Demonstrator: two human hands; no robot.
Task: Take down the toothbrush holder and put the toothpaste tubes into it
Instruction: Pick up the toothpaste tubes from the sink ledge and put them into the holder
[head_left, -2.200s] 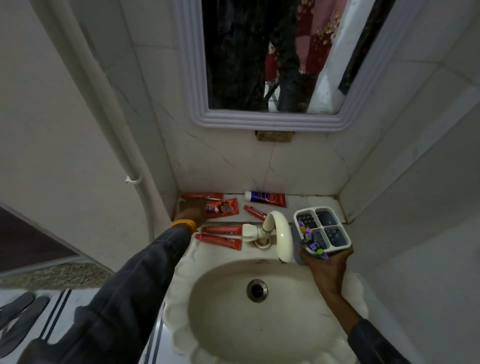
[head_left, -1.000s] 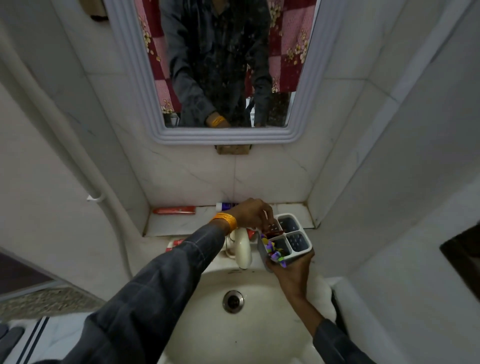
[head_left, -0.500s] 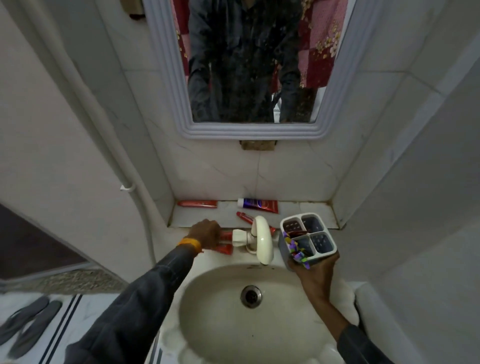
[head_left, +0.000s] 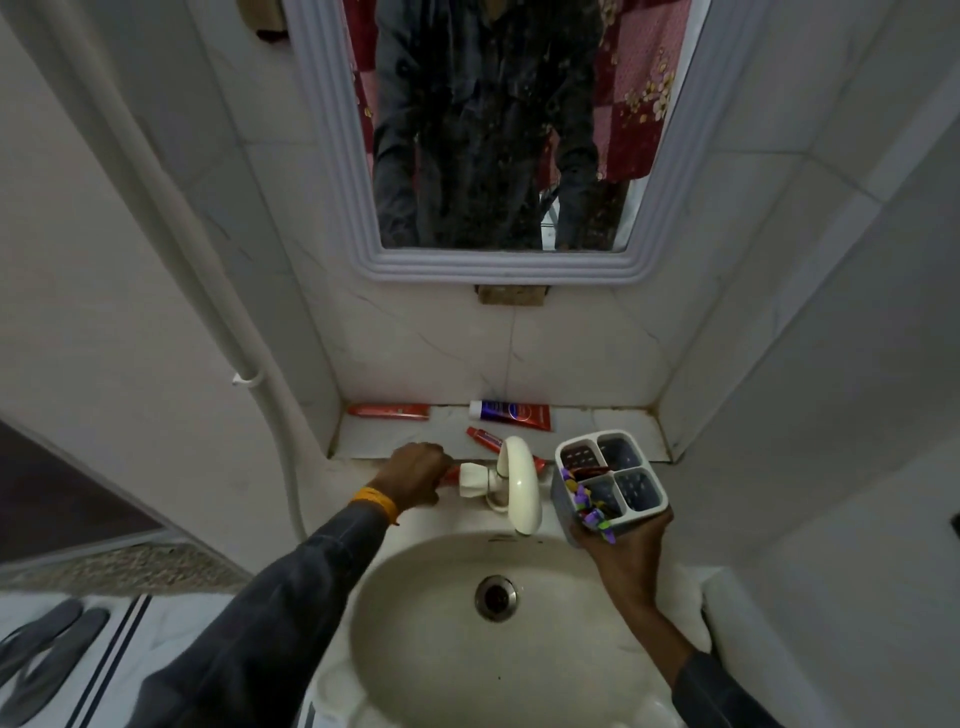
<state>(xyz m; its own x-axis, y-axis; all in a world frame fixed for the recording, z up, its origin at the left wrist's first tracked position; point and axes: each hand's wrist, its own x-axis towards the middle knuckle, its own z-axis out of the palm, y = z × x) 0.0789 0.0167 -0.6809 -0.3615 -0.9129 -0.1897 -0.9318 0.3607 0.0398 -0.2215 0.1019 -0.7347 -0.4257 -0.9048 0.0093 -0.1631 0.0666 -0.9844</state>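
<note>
My right hand (head_left: 626, 553) holds the grey four-compartment toothbrush holder (head_left: 639, 491) upright, right of the tap; a red tube sits in its back-left compartment and a purple-and-yellow thing in its front-left one. My left hand (head_left: 415, 473) is curled over a red toothpaste tube (head_left: 451, 475) lying on the basin rim left of the tap; most of that tube is hidden. On the ledge behind lie a long red tube (head_left: 389, 411), a blue-and-red tube (head_left: 511, 413) and a small red tube (head_left: 483, 439).
The white tap (head_left: 519, 483) stands between my hands, its spout over the basin (head_left: 415, 649). A framed mirror (head_left: 498, 130) hangs above the ledge. A white pipe (head_left: 244, 338) runs down the left wall. Sandals (head_left: 36, 660) lie on the floor at left.
My left hand put a red tube into the holder's back-left compartment, then moved back left to the tubes on the basin rim. The holder has stayed in my right hand.
</note>
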